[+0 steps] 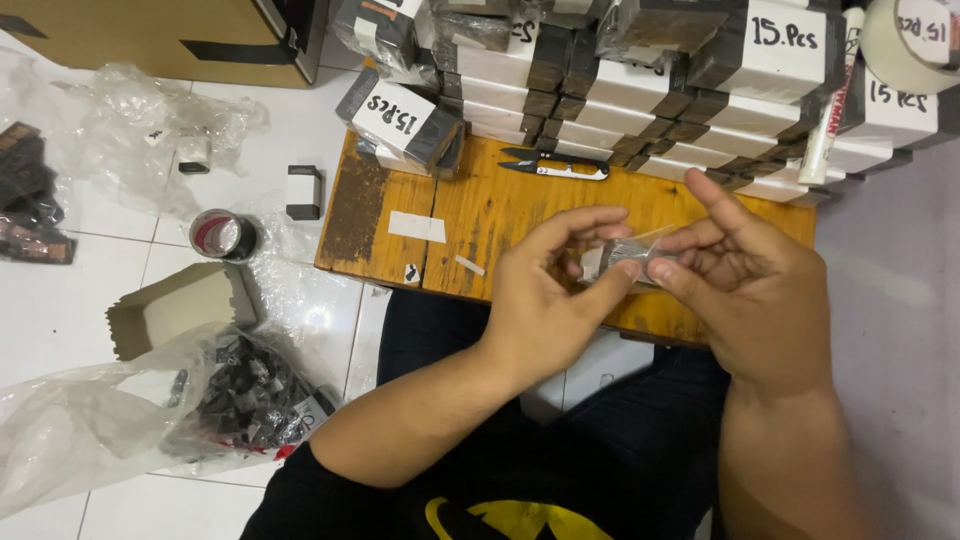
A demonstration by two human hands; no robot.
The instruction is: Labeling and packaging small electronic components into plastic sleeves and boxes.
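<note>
The person sits over a low wooden tabletop with both hands raised just above its near edge, toward the right corner. Between them is a small clear plastic packet with something dark inside; what it is I cannot make out. The packet lies with its long axis running left to right, spanning the gap from one hand to the other, so each hand has an end of it.

The left hand pinches the left end, thumb and forefinger closed narrow on the plastic, the other fingers curled loosely above. The right hand holds the right end, thumb pressed along the lower edge, forefinger sticking up and away. Neither hand is nearer than the other; the packet sits squarely between them.

On the tabletop beyond the hands, near the far edge, lies a pair of black thread snips, well apart from the fingers. Behind it stand stacked black-and-white bundles. On the tiled floor to the left are a tape roll and a plastic bag of dark pieces.
</note>
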